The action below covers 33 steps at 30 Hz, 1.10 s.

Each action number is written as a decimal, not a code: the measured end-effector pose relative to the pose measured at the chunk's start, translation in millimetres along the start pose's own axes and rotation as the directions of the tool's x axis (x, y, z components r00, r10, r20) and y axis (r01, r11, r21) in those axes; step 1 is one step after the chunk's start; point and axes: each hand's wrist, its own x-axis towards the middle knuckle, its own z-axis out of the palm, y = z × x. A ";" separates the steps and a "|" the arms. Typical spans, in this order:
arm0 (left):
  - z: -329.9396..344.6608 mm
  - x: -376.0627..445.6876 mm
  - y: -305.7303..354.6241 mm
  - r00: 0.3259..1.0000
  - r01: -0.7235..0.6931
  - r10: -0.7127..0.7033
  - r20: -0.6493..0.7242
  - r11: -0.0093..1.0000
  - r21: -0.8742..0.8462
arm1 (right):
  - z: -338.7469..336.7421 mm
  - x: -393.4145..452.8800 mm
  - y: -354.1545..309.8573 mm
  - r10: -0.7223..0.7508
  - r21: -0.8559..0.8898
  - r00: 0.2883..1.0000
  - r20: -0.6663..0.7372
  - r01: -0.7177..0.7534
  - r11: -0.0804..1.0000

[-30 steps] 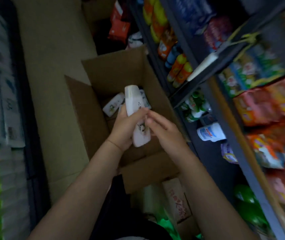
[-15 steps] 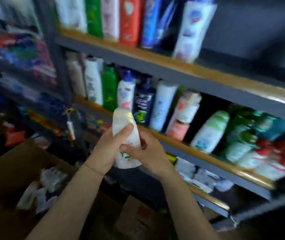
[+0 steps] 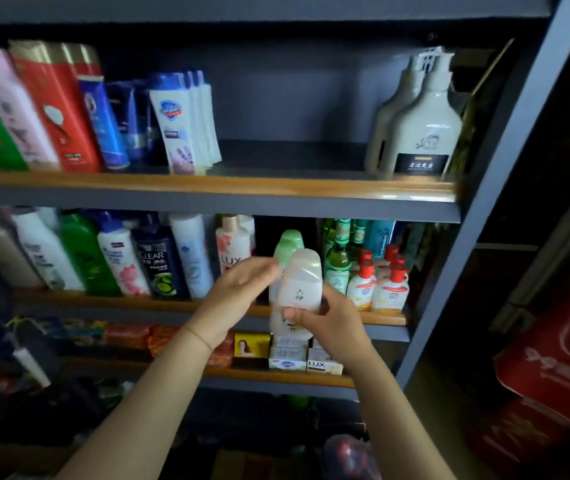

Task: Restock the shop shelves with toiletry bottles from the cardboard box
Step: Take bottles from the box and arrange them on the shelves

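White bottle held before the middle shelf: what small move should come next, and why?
Probably ease the white bottle forward into the dark gap beside the green-capped bottle. The right hand grips its base, the left hand rests open beside it, and it sits level with that shelf.

A dark grey metal shelving unit (image 3: 505, 188) fills the view, its shelves edged with wooden strips (image 3: 276, 188). The back panel (image 3: 294, 98) behind the upper shelf is plain dark blue-grey. Light is dim, and the lower left corner falls into shadow. Red cartons (image 3: 560, 375) stand at right.
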 end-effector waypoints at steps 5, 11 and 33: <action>15.0 55.7 -0.8 0.971 -0.228 0.228 0.074 0.777 0.587 | -23.9 4.1 17.2 0.060 -0.038 0.994 -0.092 -0.064 0.997; 23.9 111.0 5.6 0.961 -0.264 -0.024 0.275 0.208 0.942 | -30.5 11.7 27.8 0.091 -0.020 0.989 -0.120 -0.095 0.995; 22.7 141.3 -2.9 0.961 -0.259 0.013 0.277 0.401 0.879 | -13.3 53.0 38.5 0.044 -0.128 0.977 -0.206 -0.072 0.989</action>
